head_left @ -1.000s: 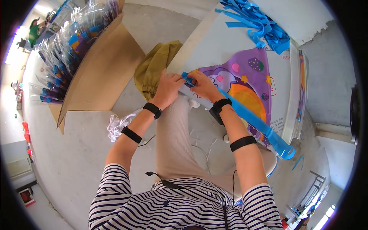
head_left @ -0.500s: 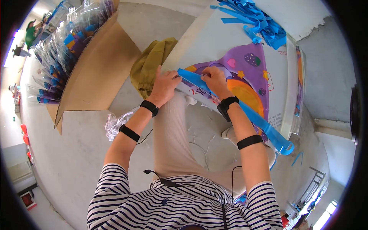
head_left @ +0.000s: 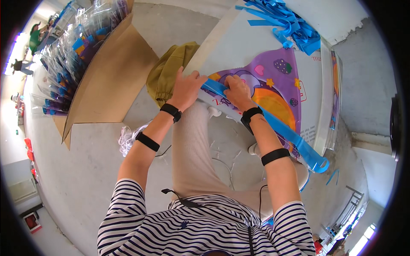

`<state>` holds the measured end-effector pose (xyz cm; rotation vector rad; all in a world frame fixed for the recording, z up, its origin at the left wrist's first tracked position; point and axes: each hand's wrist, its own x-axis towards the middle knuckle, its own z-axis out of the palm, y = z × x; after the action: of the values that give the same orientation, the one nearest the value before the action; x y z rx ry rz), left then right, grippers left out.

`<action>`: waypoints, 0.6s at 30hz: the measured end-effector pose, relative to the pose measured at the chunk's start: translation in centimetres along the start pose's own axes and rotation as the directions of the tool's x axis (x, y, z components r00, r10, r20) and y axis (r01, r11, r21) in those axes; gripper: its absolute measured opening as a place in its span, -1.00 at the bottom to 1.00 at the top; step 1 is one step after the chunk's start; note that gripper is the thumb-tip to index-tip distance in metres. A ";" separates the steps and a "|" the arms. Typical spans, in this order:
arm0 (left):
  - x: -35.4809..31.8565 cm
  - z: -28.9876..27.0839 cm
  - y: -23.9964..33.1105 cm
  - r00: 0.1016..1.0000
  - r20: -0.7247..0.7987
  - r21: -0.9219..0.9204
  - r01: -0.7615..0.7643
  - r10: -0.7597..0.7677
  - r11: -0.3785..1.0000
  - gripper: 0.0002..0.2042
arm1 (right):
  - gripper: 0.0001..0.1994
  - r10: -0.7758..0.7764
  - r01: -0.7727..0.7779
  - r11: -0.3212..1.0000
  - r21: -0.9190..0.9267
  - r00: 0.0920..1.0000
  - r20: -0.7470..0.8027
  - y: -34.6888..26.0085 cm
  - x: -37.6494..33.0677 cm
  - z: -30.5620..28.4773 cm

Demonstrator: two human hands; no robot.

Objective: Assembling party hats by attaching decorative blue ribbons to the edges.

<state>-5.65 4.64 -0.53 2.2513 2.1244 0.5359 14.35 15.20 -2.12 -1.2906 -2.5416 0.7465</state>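
Note:
A glossy blue strip (head_left: 279, 126) runs along the near edge of a purple printed plastic sheet (head_left: 287, 91) with stars, strawberries and a large orange shape. My left hand (head_left: 188, 89) pinches the far-left end of the strip between thumb and fingers, its index finger raised. A short way along, my right hand (head_left: 238, 91) is closed on the strip, thumb and fingertips pressed together. From there the strip passes beneath my right wrist to a looped end (head_left: 320, 164) beyond the sheet's right corner. The fingertips partly hide what they grip.
Under the sheet is a white box top (head_left: 226, 42), with a heap of blue strips (head_left: 294, 27) at its far side. An olive cloth (head_left: 171, 72) lies left of it. Farther left, a cardboard box (head_left: 106, 81) holds clear-wrapped packages (head_left: 64, 72). White ribbon (head_left: 128, 138) lies on the floor.
My left hand has shifted slightly away and right, now covering the strip's end. My right hand has moved a little toward it. The strip and sheet have barely shifted.

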 end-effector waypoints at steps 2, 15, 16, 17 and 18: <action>0.8 0.0 -0.1 1.000 0.015 0.027 0.023 -0.023 0.999 -0.69 | -0.78 0.009 -0.009 1.000 0.001 1.000 0.029 0.0 0.1 -0.1; 1.1 1.2 -0.8 0.999 0.002 0.105 -0.032 0.032 0.994 -0.80 | -0.87 -0.043 0.039 0.997 0.061 0.997 0.064 0.4 0.0 -0.4; 1.1 1.2 -0.8 0.999 -0.020 0.093 -0.040 0.042 0.995 -0.81 | -0.87 -0.039 0.035 0.997 0.070 0.997 0.064 0.4 0.0 -0.4; 1.1 1.3 -0.8 0.998 -0.041 0.081 -0.047 0.051 0.996 -0.82 | -0.88 -0.035 0.030 0.996 0.080 0.997 0.064 0.5 0.0 -0.4; 1.2 1.3 -1.0 0.998 -0.040 0.080 -0.049 0.053 0.996 -0.82 | -0.88 -0.034 0.028 0.996 0.080 0.997 0.063 0.5 0.0 -0.5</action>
<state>-6.30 6.16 -1.66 2.3624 2.1504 0.5141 14.89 15.61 -2.01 -1.2186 -2.5474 0.8861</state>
